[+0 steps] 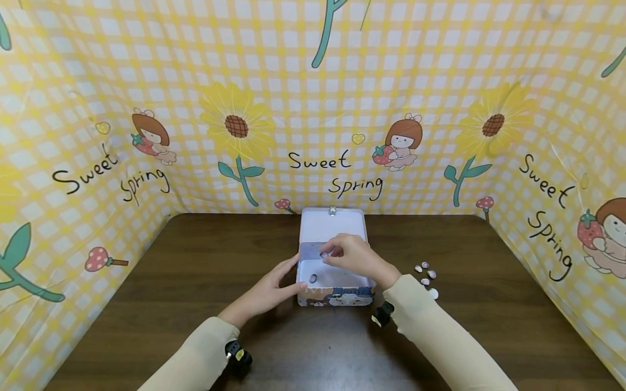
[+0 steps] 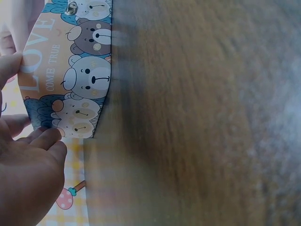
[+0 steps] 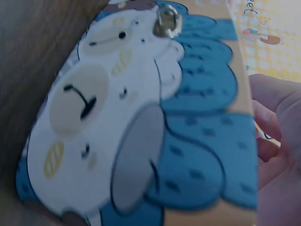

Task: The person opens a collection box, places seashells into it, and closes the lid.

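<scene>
A tin box, printed with bears and the word LOVE, stands on the table with its lid raised at the back. My left hand holds the box's left front corner, thumb at the front rim and fingers along the left side. Over the box's inside, my right hand pinches a small dark-and-white oval piece, perhaps a shell, between thumb and fingertips. Another such oval piece lies on the box floor near the left front. In the right wrist view, the front wall mostly hides the fingers.
Several small whitish and purplish oval pieces lie loose on the brown table, right of the box. A metal clasp sits on the box front. Yellow checked cloth hangs behind and on both sides.
</scene>
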### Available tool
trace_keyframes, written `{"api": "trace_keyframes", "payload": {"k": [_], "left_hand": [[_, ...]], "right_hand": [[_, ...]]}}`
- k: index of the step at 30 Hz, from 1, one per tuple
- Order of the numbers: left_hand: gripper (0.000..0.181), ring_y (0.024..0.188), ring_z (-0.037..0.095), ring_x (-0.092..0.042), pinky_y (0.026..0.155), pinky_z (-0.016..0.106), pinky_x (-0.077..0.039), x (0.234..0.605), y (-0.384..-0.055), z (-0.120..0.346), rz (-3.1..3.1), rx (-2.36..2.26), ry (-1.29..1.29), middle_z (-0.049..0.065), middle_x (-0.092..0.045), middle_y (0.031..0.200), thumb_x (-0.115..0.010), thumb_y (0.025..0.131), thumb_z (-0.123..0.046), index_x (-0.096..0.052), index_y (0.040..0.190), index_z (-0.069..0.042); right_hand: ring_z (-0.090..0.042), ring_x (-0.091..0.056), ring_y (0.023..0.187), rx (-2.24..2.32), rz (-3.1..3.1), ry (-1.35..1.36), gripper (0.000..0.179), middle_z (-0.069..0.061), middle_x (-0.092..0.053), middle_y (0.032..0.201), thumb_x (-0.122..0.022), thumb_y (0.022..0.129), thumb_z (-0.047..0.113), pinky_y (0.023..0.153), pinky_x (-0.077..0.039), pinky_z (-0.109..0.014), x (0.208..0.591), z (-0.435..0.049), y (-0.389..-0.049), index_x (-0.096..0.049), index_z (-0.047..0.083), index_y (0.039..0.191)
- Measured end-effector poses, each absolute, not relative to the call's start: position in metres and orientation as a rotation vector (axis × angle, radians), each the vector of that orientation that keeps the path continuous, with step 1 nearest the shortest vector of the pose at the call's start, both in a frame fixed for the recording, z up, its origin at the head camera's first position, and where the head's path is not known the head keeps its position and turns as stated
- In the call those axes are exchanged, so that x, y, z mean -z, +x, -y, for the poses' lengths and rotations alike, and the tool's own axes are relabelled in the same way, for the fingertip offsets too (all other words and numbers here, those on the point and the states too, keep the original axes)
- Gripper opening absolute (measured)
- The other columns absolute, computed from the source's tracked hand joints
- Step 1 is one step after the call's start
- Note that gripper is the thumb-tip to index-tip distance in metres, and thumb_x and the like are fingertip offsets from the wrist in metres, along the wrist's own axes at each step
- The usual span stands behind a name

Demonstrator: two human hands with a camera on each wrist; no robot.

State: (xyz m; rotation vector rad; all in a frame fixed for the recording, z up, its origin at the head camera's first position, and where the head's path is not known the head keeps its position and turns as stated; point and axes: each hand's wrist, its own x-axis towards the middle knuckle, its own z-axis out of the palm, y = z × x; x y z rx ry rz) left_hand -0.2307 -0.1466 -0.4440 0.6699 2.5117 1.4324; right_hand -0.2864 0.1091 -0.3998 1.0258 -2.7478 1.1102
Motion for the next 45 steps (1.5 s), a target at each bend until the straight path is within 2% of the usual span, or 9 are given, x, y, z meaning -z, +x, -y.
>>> {"api": "trace_keyframes", "payload": {"k": [19,31,39,45], "left_hand": [[0.08,0.148,0.035,-0.019,0.111,0.066,-0.021,0.443,-0.231,0.148,-2.495,-1.439,0.656,0.011,-0.022,0.163,-0.066,0.099,-0.036,-0.021,0.162,-0.017],[0.08,0.148,0.035,-0.019,0.111,0.066,-0.022,0.445,-0.232,0.148,-2.503,-1.417,0.647,0.01,-0.023,0.163,-0.066,0.099,-0.037,-0.021,0.162,-0.018],[0.08,0.148,0.035,-0.02,0.111,0.066,-0.022,0.446,-0.232,0.148,-2.508,-1.425,0.652,0.012,-0.023,0.163,-0.066,0.098,-0.036,-0.022,0.162,-0.017],[0.08,0.148,0.035,-0.021,0.112,0.064,-0.022,0.444,-0.231,0.148,-2.515,-1.43,0.66,0.013,-0.023,0.162,-0.067,0.098,-0.035,-0.022,0.161,-0.016]], "right_hand": [[-0.018,-0.068,0.089,-1.079,2.89,0.971,0.017,-0.003,-0.073,0.1,-0.073,0.093,0.009,0.08,-0.056,-0.036,0.42,-0.084,-0.294,-0.075,0.004,0.11],[-0.018,-0.068,0.089,-1.061,2.908,0.977,0.021,-0.008,-0.073,0.099,-0.075,0.091,0.008,0.081,-0.056,-0.035,0.426,-0.085,-0.297,-0.074,0.0,0.11],[-0.02,-0.068,0.093,-1.082,2.936,0.952,0.023,-0.01,-0.072,0.104,-0.074,0.091,0.009,0.085,-0.055,-0.038,0.419,-0.087,-0.294,-0.073,0.001,0.113],[-0.02,-0.068,0.092,-1.066,2.92,0.952,0.022,-0.009,-0.073,0.103,-0.074,0.091,0.009,0.083,-0.055,-0.037,0.41,-0.09,-0.291,-0.074,0.003,0.112]]}}
